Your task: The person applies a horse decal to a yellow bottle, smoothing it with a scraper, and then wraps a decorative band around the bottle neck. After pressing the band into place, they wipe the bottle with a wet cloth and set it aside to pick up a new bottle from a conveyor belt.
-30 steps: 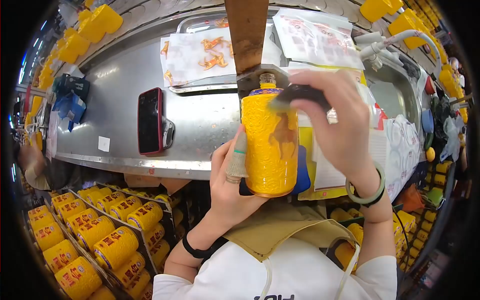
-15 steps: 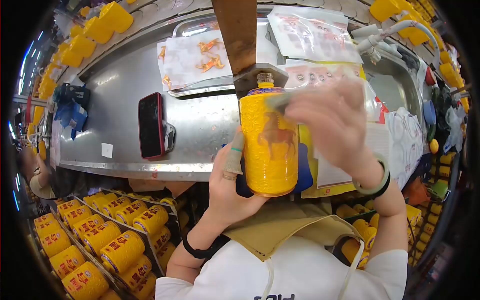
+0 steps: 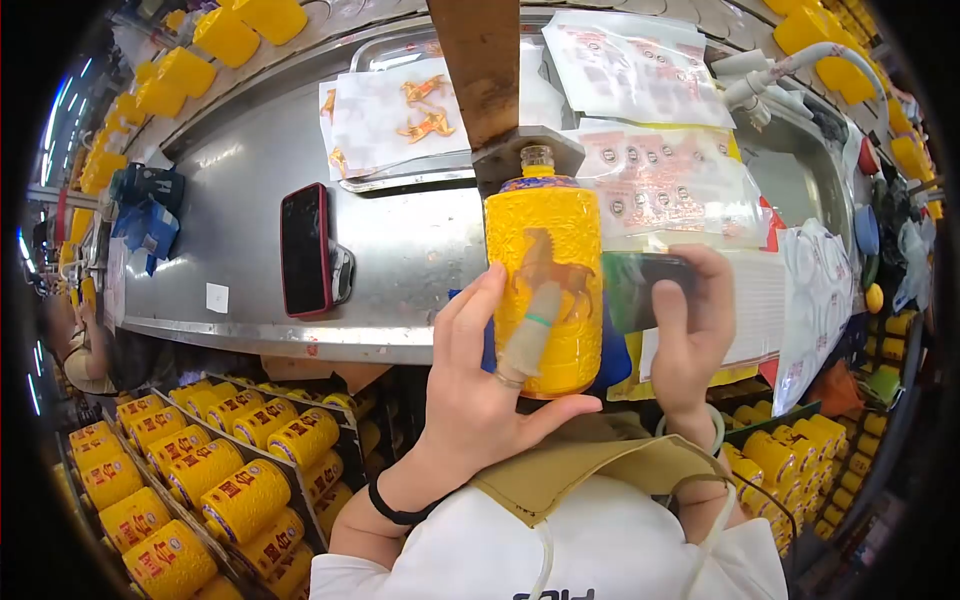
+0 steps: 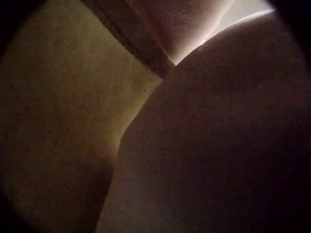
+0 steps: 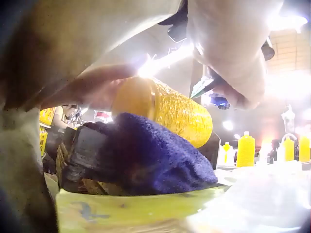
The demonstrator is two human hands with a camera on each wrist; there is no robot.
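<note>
A yellow embossed bottle lies with its glass neck against a metal bracket. On its face is a brown horse picture. My left hand rests along the bottle's left side, and its index finger, wearing a finger cot, touches the horse picture. The left thumb stretches out straight by the bottle's base. Beside the bottle's right side, my right hand grips a scraper with a translucent green blade and a dark edge. The left wrist view is too dark and close to show the bottle.
A blue cloth sits beneath the bottle. To the left lies a phone on the metal bench. Horse transfer sheets lie on a tray behind, printed sheets to the right. Crated yellow bottles stand below left.
My right hand has drawn the scraper down and away from the bottle's upper right. My left index finger has moved from the bottle's side onto the horse picture.
</note>
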